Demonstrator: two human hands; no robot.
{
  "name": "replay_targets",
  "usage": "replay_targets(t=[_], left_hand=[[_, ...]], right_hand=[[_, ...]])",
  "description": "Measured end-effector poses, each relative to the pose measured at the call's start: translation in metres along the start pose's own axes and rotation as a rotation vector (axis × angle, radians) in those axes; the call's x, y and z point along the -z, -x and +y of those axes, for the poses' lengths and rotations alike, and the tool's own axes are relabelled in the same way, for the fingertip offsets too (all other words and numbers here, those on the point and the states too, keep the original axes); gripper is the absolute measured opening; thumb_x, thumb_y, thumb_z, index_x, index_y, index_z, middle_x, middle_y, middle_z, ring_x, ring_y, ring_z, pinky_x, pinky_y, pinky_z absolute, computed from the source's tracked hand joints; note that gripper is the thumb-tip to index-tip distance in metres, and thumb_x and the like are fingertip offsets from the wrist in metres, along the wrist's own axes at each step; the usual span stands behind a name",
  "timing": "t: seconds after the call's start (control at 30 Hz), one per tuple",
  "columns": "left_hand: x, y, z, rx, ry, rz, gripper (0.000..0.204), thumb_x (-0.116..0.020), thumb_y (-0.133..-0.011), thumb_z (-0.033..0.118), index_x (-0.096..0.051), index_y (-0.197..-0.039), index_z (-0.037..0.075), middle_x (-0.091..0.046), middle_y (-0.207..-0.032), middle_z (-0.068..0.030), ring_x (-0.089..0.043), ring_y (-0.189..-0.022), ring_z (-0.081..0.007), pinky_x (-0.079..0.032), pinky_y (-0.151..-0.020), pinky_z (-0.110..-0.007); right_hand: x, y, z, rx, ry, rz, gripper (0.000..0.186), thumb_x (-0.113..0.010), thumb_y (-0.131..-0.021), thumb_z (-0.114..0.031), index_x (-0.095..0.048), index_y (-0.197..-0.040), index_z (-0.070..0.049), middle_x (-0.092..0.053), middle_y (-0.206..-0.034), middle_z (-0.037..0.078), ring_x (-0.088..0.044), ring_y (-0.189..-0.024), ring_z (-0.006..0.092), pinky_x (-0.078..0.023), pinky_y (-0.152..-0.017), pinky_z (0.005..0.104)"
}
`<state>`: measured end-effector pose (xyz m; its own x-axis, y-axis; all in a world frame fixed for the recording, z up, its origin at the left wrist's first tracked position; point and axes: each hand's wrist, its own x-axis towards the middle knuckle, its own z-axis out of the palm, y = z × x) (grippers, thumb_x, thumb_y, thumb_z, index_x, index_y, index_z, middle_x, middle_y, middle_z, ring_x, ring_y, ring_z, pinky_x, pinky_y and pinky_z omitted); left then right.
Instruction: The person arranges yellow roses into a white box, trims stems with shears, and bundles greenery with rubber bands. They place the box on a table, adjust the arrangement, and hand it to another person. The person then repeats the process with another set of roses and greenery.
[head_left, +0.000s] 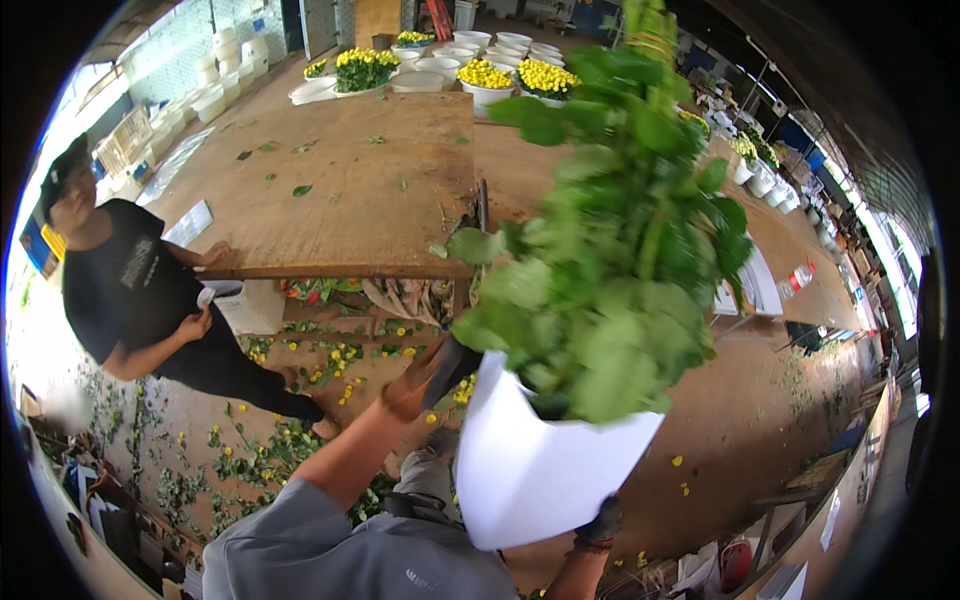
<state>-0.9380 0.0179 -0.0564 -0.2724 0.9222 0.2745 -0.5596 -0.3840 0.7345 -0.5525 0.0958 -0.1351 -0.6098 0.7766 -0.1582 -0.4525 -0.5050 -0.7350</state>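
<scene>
A large bunch of leafy green stems (pixel 620 270) is held up before me, its stem ends pointing to the top of the view. White paper (pixel 545 460) wraps the bunch's lower end and hides what is inside. My left hand (pixel 452 372), in a dark glove, is closed at the upper left edge of the paper, with its fingertips hidden behind it. At the lower right corner of the paper, my dark-gloved right hand (pixel 603 522) grips its edge. Some leaves are blurred.
A wooden table (pixel 350 200) with loose leaves stands ahead, another (pixel 810 290) with a bottle (pixel 797 278) at right. A person (pixel 140 280) stands at left. Buckets of yellow flowers (pixel 487 80) are at the back. Cut leaves and petals (pixel 250 455) litter the floor.
</scene>
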Motion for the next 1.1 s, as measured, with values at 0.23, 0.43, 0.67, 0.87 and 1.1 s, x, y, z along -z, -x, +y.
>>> replay_targets(t=[0.23, 0.43, 0.67, 0.87, 1.1], left_hand=[[0.185, 0.036, 0.009, -0.141, -1.079, 0.366, 0.047, -0.052, -0.101, 0.021, -0.046, -0.143, 0.0, -0.06, -0.131, -0.0182, -0.057, -0.121, -0.0342, -0.045, -0.107, -0.049], [0.233, -0.007, 0.074, -0.074, -1.073, 0.6, 0.05, -0.059, -0.098, 0.023, -0.047, -0.141, 0.001, -0.059, -0.129, -0.0196, -0.057, -0.119, -0.0333, -0.048, -0.101, -0.046], [0.183, -0.075, 0.17, -0.213, -0.074, 0.757, 0.047, -0.048, -0.105, 0.028, -0.046, -0.146, 0.006, -0.058, -0.133, -0.0134, -0.06, -0.115, -0.0251, -0.053, -0.094, -0.037], [0.139, -0.127, 0.195, -0.444, 0.319, 0.324, 0.051, -0.044, -0.106, 0.035, -0.042, -0.15, 0.009, -0.051, -0.146, -0.0143, -0.056, -0.127, -0.0304, -0.05, -0.104, -0.043], [0.141, -0.134, 0.193, -0.501, 0.403, 0.098, 0.057, -0.041, -0.106, 0.042, -0.04, -0.151, 0.009, -0.046, -0.151, -0.0151, -0.05, -0.135, -0.0322, -0.044, -0.111, -0.049]], right_hand=[[-0.214, -0.17, 0.028, -0.093, 0.488, -0.298, 0.069, -0.052, -0.1, -0.005, -0.02, -0.161, -0.005, -0.027, -0.164, 0.01, -0.025, -0.149, 0.0204, -0.026, -0.117, 0.0348], [-0.284, -0.299, 0.051, -0.421, 0.545, -0.369, 0.073, -0.058, -0.102, -0.035, -0.024, -0.16, -0.007, -0.037, -0.157, 0.009, -0.04, -0.14, 0.023, -0.039, -0.109, 0.0381], [-0.313, -0.35, 0.01, -0.238, 0.607, -0.332, 0.078, -0.047, -0.1, -0.062, -0.035, -0.152, -0.005, -0.049, -0.146, 0.012, -0.054, -0.127, 0.0268, -0.054, -0.098, 0.0451], [-0.382, -0.334, -0.037, 0.083, 0.55, -0.382, 0.055, -0.047, -0.108, -0.039, -0.044, -0.147, 0.0, -0.06, -0.128, 0.006, -0.056, -0.111, 0.0157, -0.047, -0.097, 0.034], [-0.4, -0.321, -0.053, 0.08, 0.685, -0.316, 0.061, -0.046, -0.106, -0.049, -0.05, -0.14, 0.001, -0.06, -0.132, 0.01, -0.059, -0.118, 0.0193, -0.048, -0.102, 0.0359]])
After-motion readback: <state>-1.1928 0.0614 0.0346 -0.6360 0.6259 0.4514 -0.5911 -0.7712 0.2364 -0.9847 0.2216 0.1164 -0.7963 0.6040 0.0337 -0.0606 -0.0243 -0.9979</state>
